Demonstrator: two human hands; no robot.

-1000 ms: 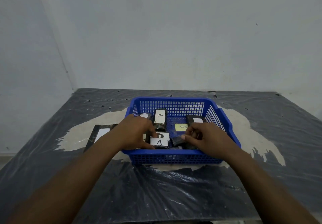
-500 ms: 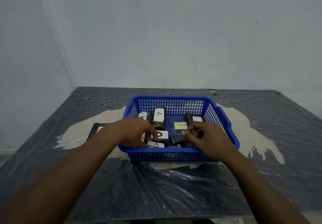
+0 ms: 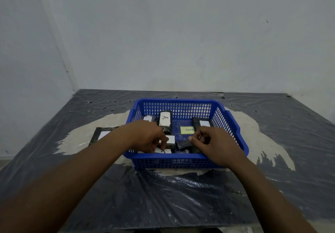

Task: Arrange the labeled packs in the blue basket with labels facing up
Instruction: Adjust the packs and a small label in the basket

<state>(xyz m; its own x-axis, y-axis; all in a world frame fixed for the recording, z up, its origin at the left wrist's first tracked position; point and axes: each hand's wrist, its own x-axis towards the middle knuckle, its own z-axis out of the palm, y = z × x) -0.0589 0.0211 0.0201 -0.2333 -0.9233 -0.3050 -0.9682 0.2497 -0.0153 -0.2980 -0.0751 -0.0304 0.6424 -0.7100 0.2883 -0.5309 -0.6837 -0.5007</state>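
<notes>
Near the blue basket (image 3: 235, 136)'s front wall, the left hand (image 3: 145, 135) pinches a labeled pack (image 3: 163, 150); whether the right hand (image 3: 215, 145) grips the dark pack (image 3: 183, 145) under it is unclear. The packs look light, stiff and slick-wrapped, best taken by their long edges.

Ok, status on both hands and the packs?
Both hands in the basket. Left hand fingering a near pack; right hand on a dark pack. One pack outside, left. Nothing blocking.

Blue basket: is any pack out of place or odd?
Yes. One labeled pack lies on the table left of the blue basket, not inside it. Near the right hand, a dark pack shows no label.
</notes>
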